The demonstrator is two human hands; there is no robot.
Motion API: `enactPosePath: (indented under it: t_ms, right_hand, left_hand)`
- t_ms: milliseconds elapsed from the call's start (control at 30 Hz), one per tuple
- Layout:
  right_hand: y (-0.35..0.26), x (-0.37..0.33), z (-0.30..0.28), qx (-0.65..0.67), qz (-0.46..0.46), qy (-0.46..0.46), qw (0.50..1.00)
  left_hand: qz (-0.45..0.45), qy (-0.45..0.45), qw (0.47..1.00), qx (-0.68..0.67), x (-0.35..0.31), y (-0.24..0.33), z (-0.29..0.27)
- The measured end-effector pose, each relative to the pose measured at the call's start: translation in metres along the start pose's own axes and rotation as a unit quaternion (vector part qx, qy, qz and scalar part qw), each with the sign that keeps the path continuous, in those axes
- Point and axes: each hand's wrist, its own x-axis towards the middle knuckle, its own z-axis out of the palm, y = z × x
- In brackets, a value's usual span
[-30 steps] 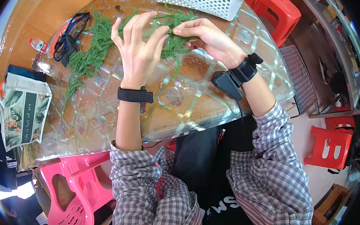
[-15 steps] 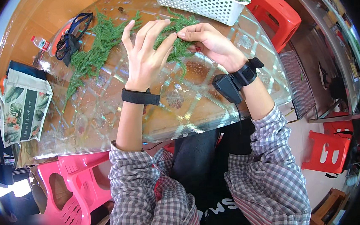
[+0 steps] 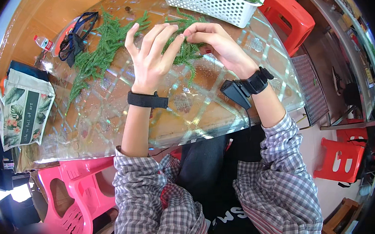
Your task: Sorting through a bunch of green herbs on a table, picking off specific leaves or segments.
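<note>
My left hand [image 3: 154, 56] is over the table, back upward, with its outer fingers lifted and spread. Its index finger reaches to the fingertips of my right hand [image 3: 223, 43]; the left thumb is hidden beneath. Thumb and index finger of the right hand are pinched together. Whatever lies between the fingertips is too small to make out. Feathery green sprigs [image 3: 187, 53] lie just below and behind both hands. To the left of my left hand spreads a larger heap of the same green sprigs [image 3: 99, 53].
Beyond my hands stands a white perforated basket [image 3: 214, 5] holding more greenery. Dark straps [image 3: 72, 49], a small bottle [image 3: 43, 42] and a leaf-patterned bag [image 3: 26, 107] are at the left. Red stools [image 3: 292, 20] stand right, a pink chair [image 3: 79, 200] lower left. A patterned cover lines the table [image 3: 183, 117].
My hands stay together at the fingertips. The right hand's fingers have shifted slightly, and the left fingers have curled a little. The view has moved slightly.
</note>
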Motion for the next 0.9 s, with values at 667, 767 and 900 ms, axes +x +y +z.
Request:
enactPosePath:
  t_ms: [667,767,900]
  right_hand:
    - [0.003,0.002,-0.004,-0.003,0.011,0.028,1.000]
    - [0.004,0.002,-0.005,-0.005,0.011,0.050,0.999]
    - [0.009,0.005,-0.005,-0.006,-0.027,0.078,0.997]
  left_hand:
    - [-0.032,-0.065,0.997,-0.034,0.004,0.000,0.000]
    - [-0.049,-0.091,0.993,-0.051,0.005,0.000,-0.001]
    - [-0.078,-0.105,0.988,-0.078,0.006,-0.002,-0.003]
